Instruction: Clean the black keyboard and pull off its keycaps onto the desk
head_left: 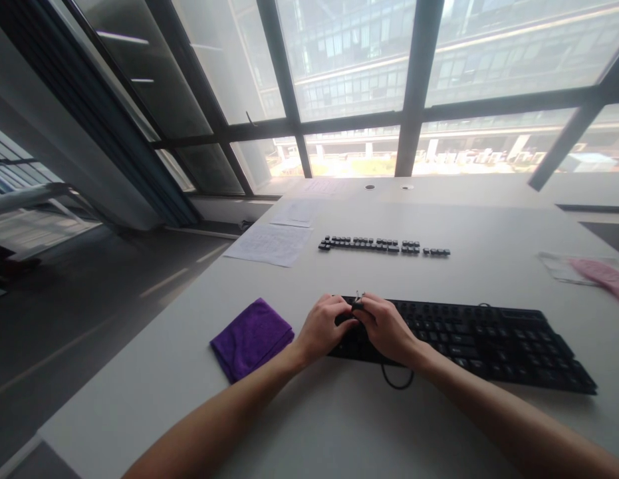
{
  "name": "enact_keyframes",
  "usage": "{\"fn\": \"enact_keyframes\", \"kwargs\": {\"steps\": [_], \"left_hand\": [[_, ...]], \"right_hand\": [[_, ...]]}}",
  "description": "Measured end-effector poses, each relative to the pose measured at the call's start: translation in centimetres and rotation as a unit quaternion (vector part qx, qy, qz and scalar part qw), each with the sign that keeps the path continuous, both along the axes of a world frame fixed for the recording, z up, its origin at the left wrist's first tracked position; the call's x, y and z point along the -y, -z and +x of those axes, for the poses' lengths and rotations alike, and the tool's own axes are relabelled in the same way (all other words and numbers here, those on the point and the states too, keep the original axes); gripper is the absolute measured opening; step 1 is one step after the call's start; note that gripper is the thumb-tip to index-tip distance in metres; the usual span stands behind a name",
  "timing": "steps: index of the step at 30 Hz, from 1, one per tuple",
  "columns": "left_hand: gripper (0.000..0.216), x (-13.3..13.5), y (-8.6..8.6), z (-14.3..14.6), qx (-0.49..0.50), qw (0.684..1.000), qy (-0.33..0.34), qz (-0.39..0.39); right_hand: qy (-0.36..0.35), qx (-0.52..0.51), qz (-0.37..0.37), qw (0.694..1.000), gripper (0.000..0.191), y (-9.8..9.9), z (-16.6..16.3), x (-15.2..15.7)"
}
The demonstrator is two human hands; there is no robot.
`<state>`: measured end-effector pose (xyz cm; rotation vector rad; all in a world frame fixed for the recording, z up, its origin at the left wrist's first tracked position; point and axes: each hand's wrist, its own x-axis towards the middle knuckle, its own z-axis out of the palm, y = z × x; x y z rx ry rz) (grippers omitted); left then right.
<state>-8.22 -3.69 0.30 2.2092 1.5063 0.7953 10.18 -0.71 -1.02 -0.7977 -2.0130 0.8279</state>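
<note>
Both hands meet above the left end of a black keyboard lying on the white table. My right hand is closed in a pinch around a small dark tool with thin metal wires sticking up, which looks like a keycap puller. Against it, the fingertips of my left hand are pinched together; what they hold, if anything, is hidden. Beyond the keyboard, removed black keycaps lie in rows. My fingers cover part of the keyboard's left side.
A folded purple cloth lies left of my left hand. Printed paper sheets rest near the table's left edge. A black cable loop pokes out in front of the keyboard. At the far right is a pink item by a clear bag.
</note>
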Motion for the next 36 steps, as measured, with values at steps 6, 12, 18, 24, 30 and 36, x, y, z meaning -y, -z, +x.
{"fn": "enact_keyframes", "kwargs": {"steps": [6,12,18,24,30,36], "left_hand": [[0.015,0.0,0.1,0.6,-0.005,0.999,0.012,0.034],[0.018,0.3,0.6,0.8,0.036,0.997,-0.016,0.061],[0.018,0.3,0.6,0.7,0.086,0.993,-0.026,0.071],[0.017,0.3,0.2,1.0,0.093,0.992,-0.051,0.065],[0.017,0.7,-0.2,1.3,0.084,0.991,-0.054,0.091],[0.015,-1.8,-0.3,0.1,0.114,0.985,-0.104,0.082]], "right_hand": [[0.008,-0.038,-0.011,0.999,0.025,-0.3,0.2,-0.3],[0.035,-0.048,0.013,0.998,0.024,-0.3,0.1,-0.3],[0.071,-0.018,0.017,0.997,0.027,-0.1,-0.1,-0.2],[0.076,-0.027,0.002,0.997,0.026,-0.1,-0.1,-0.3],[0.124,-0.032,-0.024,0.991,0.025,0.3,-0.2,-0.5],[0.152,-0.068,-0.053,0.985,0.026,0.5,-0.4,-0.8]]}}
